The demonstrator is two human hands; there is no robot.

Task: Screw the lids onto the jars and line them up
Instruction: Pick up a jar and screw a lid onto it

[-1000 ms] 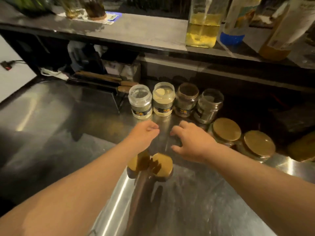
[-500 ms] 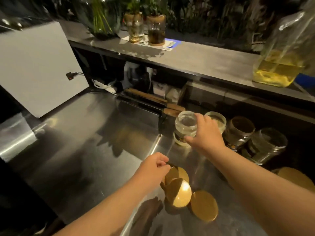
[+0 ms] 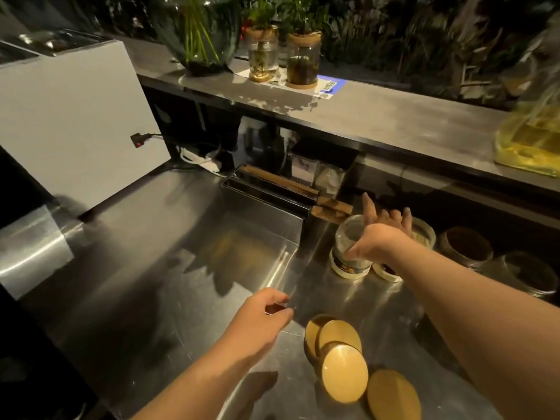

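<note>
Several lidless jars stand in a row at the back right of the steel counter [image 3: 188,286]. The leftmost clear jar [image 3: 348,262] sits under my right hand [image 3: 378,237], whose fingers are spread above its mouth while the thumb lies against its side. My wrist partly hides the second jar [image 3: 425,234]. To the right of it stand a brown-filled jar [image 3: 466,247] and a clear jar [image 3: 527,275]. Several gold lids [image 3: 344,372] lie overlapping near the front, one gold lid [image 3: 394,395] apart at the right. My left hand [image 3: 260,316] hovers left of them, loosely curled and holding nothing.
A steel knife holder [image 3: 263,207] with wooden handles stands left of the jars. A white box [image 3: 75,122] with a plugged cable fills the left. The raised shelf [image 3: 378,116] carries plant jars [image 3: 303,59] and a yellow-liquid container [image 3: 530,140].
My right hand has spread its fingers over the leftmost jar. My left hand has drawn left, away from the gold lids. The view has tilted up and left.
</note>
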